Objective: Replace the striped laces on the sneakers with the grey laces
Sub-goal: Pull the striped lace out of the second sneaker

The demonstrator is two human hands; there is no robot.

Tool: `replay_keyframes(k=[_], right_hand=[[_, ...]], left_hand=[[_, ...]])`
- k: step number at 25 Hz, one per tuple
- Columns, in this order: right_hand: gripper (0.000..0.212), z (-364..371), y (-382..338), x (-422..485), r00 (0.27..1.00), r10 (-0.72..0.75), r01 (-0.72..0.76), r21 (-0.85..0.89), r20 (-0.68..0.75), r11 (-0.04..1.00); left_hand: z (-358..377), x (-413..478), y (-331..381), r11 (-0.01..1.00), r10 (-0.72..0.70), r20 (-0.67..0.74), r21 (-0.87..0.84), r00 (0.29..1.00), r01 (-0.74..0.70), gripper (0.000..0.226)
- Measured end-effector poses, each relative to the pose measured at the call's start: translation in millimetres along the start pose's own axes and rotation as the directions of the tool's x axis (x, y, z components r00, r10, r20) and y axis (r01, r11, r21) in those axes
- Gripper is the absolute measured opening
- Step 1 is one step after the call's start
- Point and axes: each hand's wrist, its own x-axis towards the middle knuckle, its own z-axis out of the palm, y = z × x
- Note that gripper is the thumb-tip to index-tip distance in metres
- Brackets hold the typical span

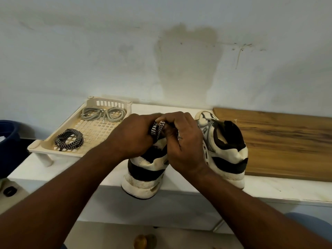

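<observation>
Two white-and-black sneakers stand heel toward me on the white ledge. Over the left sneaker (143, 169) my left hand (131, 137) and my right hand (183, 141) meet, both pinching a black-and-white striped lace (158, 129) that loops up between the fingers. The hands hide that shoe's eyelets. The right sneaker (226, 148) stands beside my right hand, with no lace visible on it. A cream plastic tray (97, 130) to the left holds two coiled grey laces (104, 114) at its far end and one coiled striped lace (69, 139) near its front.
A wooden board (280, 141) lies on the ledge right of the sneakers. A dark blue bucket (9, 141) stands at the far left, below the ledge. The stained wall rises right behind the ledge, whose front edge (197, 190) runs just under the sneaker heels.
</observation>
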Motion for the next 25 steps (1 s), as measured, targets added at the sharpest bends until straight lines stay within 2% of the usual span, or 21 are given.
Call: replay_keyframes(k=[2,4,6,8,9,10,12,13,14,15,16,18,20,22,25], right_hand=[[0.018,-2.8,-5.8,-2.2,0.999,-0.011,0.01,0.042,0.034,0.999],[0.028,-2.0,-3.1,-4.9,0.995,0.092,-0.093,0.027,0.046,0.995],[0.042,2.6,7.8,-8.5,0.97,0.23,-0.222,-0.097,0.08,0.97],[0.045,8.5,19.5,-12.4,0.933,0.338,-0.311,-0.2,0.119,0.929],[0.043,10.6,24.7,-12.7,0.917,0.375,-0.341,-0.219,0.135,0.914],[0.041,12.9,28.6,-13.2,0.907,0.393,-0.352,-0.24,0.153,0.905],[0.037,15.4,32.4,-14.0,0.908,0.383,-0.322,-0.303,0.171,0.897],[0.032,15.7,32.8,-13.8,0.914,0.373,-0.309,-0.321,0.161,0.895],[0.026,15.3,32.8,-12.9,0.922,0.359,-0.298,-0.329,0.145,0.896],[0.022,14.4,33.3,-12.2,0.929,0.344,-0.285,-0.328,0.137,0.901],[0.021,13.0,32.2,-10.4,0.932,0.336,-0.278,-0.32,0.14,0.906],[0.017,8.8,31.4,-6.4,0.926,0.345,-0.297,-0.271,0.153,0.916],[0.017,2.9,28.7,-1.8,0.924,0.357,-0.319,-0.246,0.133,0.915],[0.029,-4.4,21.0,-0.5,0.905,0.414,-0.366,-0.314,0.101,0.876],[0.054,-12.1,7.3,-6.4,0.807,0.547,-0.445,-0.38,0.223,0.811]], left_hand=[[4.7,0.5,3.0,1.0,0.012,-0.103,0.025,0.995,-0.01,0.011],[7.3,2.7,1.2,0.998,0.033,-0.223,0.053,0.974,-0.021,0.023],[7.6,4.7,-3.4,0.999,-0.019,-0.24,0.021,0.971,0.025,0.03],[7.4,3.9,-1.2,0.996,-0.085,-0.22,-0.018,0.972,0.083,0.033],[6.0,4.5,2.7,0.991,-0.118,-0.229,-0.084,0.966,0.101,0.031],[3.6,5.2,7.5,0.967,-0.16,-0.218,-0.233,0.963,0.108,0.025],[-5.4,2.7,20.5,0.771,-0.238,-0.11,-0.626,0.965,0.118,0.017],[-9.7,-0.1,24.8,0.669,-0.235,-0.047,-0.732,0.971,0.127,0.017],[-12.5,-1.5,25.9,0.676,-0.227,-0.029,-0.724,0.973,0.136,0.017],[-12.8,-1.6,23.9,0.735,-0.235,-0.048,-0.663,0.971,0.145,0.016],[-11.8,-0.1,19.5,0.806,-0.263,-0.087,-0.568,0.961,0.169,0.016],[-11.3,1.4,7.2,0.883,-0.323,-0.13,-0.398,0.938,0.249,0.016],[-13.1,3.2,-3.2,0.956,-0.284,-0.142,-0.12,0.948,0.268,0.016],[-14.8,4.3,-8.5,0.965,-0.244,-0.097,0.077,0.965,0.251,0.021],[-14.2,4.6,-9.0,0.965,-0.241,-0.065,0.09,0.968,0.246,0.028]])
